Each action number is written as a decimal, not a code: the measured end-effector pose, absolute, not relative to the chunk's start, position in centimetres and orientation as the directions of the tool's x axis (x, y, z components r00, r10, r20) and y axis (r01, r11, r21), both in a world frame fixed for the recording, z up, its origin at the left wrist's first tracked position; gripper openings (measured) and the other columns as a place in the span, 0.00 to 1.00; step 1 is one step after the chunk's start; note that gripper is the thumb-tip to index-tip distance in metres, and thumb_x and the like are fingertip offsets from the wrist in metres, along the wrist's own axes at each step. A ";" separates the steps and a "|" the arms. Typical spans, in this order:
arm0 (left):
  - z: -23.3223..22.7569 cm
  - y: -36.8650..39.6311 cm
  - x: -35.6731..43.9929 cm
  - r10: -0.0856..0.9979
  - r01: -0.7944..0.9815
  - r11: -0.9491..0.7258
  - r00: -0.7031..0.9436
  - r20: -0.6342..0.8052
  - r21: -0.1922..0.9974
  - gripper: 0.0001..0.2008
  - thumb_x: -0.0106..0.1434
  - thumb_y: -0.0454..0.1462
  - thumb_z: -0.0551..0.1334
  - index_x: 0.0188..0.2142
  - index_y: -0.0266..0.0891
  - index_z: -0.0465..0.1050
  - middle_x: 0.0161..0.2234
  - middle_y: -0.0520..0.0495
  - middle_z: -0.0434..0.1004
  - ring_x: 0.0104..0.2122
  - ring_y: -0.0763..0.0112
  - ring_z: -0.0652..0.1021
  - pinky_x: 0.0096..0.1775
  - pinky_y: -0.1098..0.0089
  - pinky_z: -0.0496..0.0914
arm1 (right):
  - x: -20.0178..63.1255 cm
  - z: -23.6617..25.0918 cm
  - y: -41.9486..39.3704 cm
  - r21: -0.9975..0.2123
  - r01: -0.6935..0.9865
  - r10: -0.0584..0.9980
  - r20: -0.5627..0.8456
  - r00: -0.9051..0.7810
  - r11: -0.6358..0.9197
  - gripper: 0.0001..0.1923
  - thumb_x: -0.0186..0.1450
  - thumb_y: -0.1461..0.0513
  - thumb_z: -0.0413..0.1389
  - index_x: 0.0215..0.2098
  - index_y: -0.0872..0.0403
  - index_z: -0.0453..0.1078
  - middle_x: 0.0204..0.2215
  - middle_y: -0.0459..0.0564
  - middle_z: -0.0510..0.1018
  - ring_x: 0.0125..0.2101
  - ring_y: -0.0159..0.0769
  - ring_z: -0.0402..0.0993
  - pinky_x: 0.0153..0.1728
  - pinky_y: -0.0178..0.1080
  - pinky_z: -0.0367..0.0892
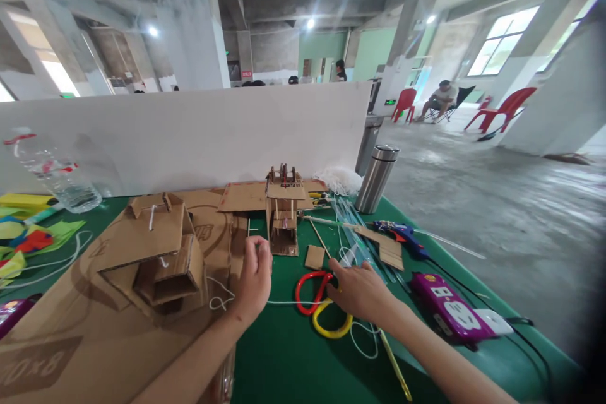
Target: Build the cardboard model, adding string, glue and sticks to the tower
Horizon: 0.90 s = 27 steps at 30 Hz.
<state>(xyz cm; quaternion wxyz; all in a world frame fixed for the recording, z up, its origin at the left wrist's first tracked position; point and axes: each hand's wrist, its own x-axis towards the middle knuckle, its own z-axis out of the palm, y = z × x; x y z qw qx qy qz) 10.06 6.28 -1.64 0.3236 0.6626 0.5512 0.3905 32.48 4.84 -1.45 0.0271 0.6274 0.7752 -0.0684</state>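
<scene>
Both of your hands sit low on the green table, and the white string runs between them, lying on the cloth just in front of the scissors. Your left hand has its fingers curled in narrow, thumb against fingertips as if pinching the string's upper end, though the strand itself is too thin to see in the grip. Your right hand lies palm down over the red and yellow scissor handles, fingers loosely together and touching them; whether they are hooked through the loops, you cannot tell. Just beyond stands a small cardboard tower, upright, with a loose cardboard square beside it. To your left, a larger cardboard model rests on flat cardboard sheets. To your right lie a blue glue gun, a purple power strip and a steel flask, all within easy reach.
</scene>
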 end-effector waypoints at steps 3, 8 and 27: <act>-1.0 5.7 10.8 0.967 0.410 -0.216 0.216 0.135 0.886 0.17 0.71 0.50 0.41 0.41 0.45 0.61 0.24 0.57 0.57 0.22 0.71 0.64 0.25 0.73 0.63 | 32.5 -1.2 4.7 -0.084 0.973 0.966 -0.124 -0.225 0.216 0.15 0.65 0.58 0.50 0.48 0.54 0.67 0.33 0.57 0.84 0.38 0.54 0.80 0.35 0.44 0.58; -1.4 6.6 11.5 0.929 0.381 -0.258 0.352 0.118 0.888 0.16 0.69 0.48 0.48 0.35 0.41 0.65 0.29 0.53 0.65 0.30 0.68 0.68 0.37 0.68 0.65 | 32.4 -1.3 4.5 -0.087 0.982 0.979 -0.102 -0.175 0.166 0.14 0.65 0.62 0.48 0.48 0.55 0.66 0.37 0.57 0.83 0.41 0.52 0.80 0.35 0.42 0.59; -3.3 6.9 11.8 0.840 0.201 -0.052 0.538 -0.066 0.978 0.19 0.70 0.51 0.48 0.35 0.40 0.65 0.31 0.50 0.70 0.32 0.68 0.75 0.33 0.70 0.69 | 32.5 -2.6 7.1 -0.839 0.337 0.892 0.453 -0.001 0.427 0.12 0.66 0.61 0.56 0.45 0.47 0.58 0.32 0.43 0.72 0.29 0.34 0.69 0.31 0.37 0.67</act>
